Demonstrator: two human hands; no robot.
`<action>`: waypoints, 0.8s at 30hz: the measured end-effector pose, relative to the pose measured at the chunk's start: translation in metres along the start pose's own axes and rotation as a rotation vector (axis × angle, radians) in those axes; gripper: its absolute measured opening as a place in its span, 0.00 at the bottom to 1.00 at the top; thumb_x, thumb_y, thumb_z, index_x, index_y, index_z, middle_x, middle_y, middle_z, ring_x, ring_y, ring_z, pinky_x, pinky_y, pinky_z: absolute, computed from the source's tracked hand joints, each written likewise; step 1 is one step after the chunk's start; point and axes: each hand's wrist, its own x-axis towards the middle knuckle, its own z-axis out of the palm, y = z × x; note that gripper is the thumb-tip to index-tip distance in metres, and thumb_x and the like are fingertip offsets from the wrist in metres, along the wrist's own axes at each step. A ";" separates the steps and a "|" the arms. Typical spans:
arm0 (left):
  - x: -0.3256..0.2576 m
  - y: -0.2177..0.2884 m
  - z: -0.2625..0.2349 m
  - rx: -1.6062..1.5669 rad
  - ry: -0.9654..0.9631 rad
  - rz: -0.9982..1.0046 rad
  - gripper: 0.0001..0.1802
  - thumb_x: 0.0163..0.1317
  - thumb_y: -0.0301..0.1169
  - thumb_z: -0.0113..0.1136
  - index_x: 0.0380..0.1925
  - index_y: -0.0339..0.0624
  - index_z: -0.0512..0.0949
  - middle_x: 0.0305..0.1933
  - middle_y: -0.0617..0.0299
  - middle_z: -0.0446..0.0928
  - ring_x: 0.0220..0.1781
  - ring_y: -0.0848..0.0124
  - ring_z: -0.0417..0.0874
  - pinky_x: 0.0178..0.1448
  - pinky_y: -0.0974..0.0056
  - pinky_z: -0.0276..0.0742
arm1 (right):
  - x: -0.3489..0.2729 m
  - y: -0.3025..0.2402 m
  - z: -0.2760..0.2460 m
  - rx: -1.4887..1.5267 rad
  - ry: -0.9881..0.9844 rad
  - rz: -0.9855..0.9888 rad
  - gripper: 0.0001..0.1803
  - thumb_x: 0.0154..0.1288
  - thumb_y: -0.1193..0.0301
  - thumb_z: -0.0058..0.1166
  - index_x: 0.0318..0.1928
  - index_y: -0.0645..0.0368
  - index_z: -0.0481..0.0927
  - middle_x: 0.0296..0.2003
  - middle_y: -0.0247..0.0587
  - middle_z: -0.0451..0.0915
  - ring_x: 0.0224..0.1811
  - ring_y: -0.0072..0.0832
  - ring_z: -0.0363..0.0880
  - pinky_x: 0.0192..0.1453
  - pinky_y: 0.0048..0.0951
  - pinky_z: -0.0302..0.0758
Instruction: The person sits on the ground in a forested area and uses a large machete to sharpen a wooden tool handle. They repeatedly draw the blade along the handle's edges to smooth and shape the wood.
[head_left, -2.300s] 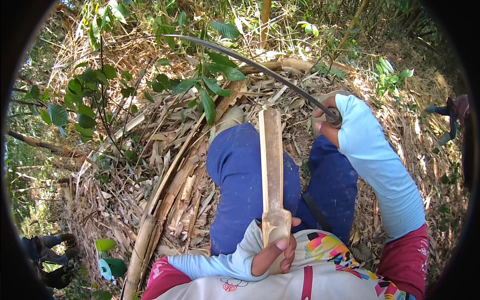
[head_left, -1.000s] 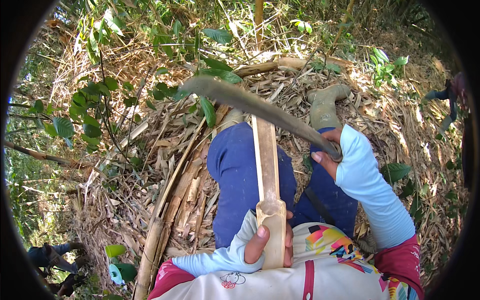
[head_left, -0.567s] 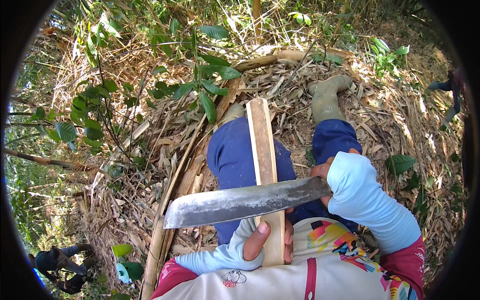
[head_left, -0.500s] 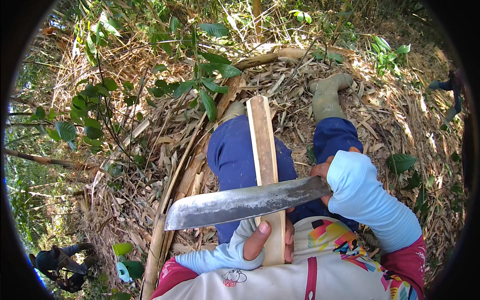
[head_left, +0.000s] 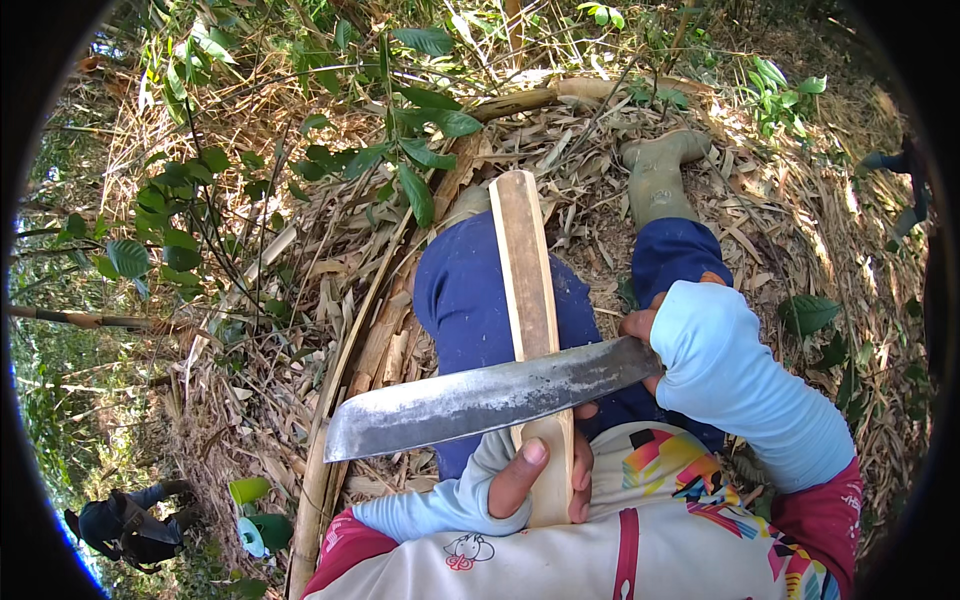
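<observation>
My left hand [head_left: 540, 478] is closed around the lower end of a long pale wooden slat [head_left: 527, 275], thumb on top and fingers along its right edge. The slat lies along my lap, its rounded far end past my blue-trousered knee, with brown weathering down its middle. Across it, over the slat above my thumb, runs a wide machete blade [head_left: 480, 395] of dark, worn steel, its broad tip to the left. My right hand [head_left: 648, 335] grips the machete at its right end; the handle is hidden in the fingers and the light blue sleeve.
Dry leaves and split bamboo strips [head_left: 345, 390] cover the ground beside my left leg. A leafy sapling [head_left: 400, 130] rises ahead. Green containers [head_left: 268, 533] stand at lower left, near another person [head_left: 130, 525]. A fallen stem [head_left: 560, 92] lies beyond my boots.
The slat's far end has shifted slightly up and left. The machete, with my right hand, has moved a little up at its handle end. Both grips are unchanged.
</observation>
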 end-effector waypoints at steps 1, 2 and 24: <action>0.000 0.000 0.001 0.000 0.001 0.001 0.33 0.72 0.48 0.46 0.67 0.38 0.55 0.34 0.54 0.74 0.31 0.64 0.81 0.38 0.61 0.79 | 0.001 0.000 0.000 0.004 0.003 -0.002 0.13 0.46 0.68 0.62 0.35 0.53 0.82 0.25 0.45 0.81 0.30 0.43 0.82 0.32 0.42 0.76; -0.001 0.000 0.001 -0.001 0.003 0.003 0.33 0.72 0.48 0.46 0.67 0.38 0.55 0.34 0.54 0.74 0.30 0.65 0.80 0.37 0.61 0.79 | 0.002 0.000 -0.001 0.001 -0.002 -0.006 0.13 0.46 0.68 0.62 0.35 0.54 0.82 0.25 0.44 0.81 0.30 0.44 0.82 0.33 0.42 0.76; 0.001 0.001 0.003 -0.039 0.013 0.023 0.32 0.73 0.47 0.45 0.67 0.39 0.54 0.31 0.53 0.70 0.25 0.63 0.78 0.33 0.57 0.80 | 0.031 0.006 -0.010 -0.107 -0.046 0.094 0.15 0.48 0.68 0.60 0.40 0.54 0.82 0.29 0.48 0.82 0.35 0.47 0.83 0.38 0.43 0.77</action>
